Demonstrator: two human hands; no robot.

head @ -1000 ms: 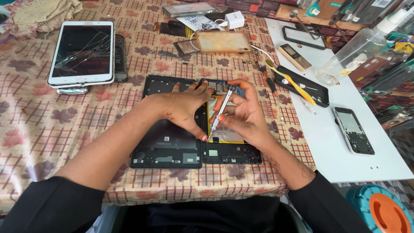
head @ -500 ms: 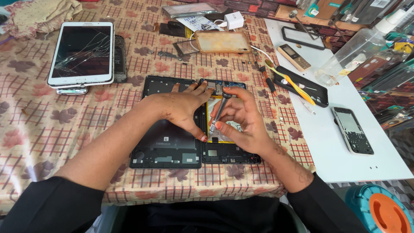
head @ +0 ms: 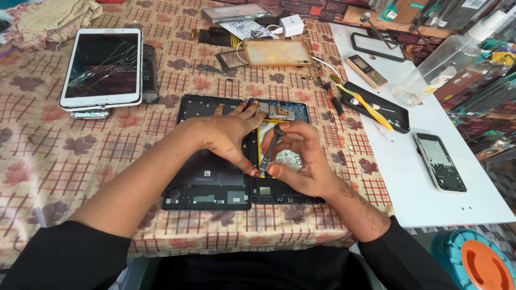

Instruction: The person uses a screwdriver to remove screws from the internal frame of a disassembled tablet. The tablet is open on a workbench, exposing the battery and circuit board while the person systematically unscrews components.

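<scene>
Two hands work over one opened tablet [head: 279, 185] on the desk [head: 64, 177]: right hand [head: 303, 161] pinches one screwdriver [head: 270, 146], left hand [head: 228, 134] presses flat, fingers spread; farther off, one cracked white tablet [head: 102, 67]

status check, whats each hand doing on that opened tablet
Left hand pressed flat on opened tablet. Right hand grips screwdriver, tip down near the battery. Nothing blocking; cracked white tablet off to the left.
</scene>
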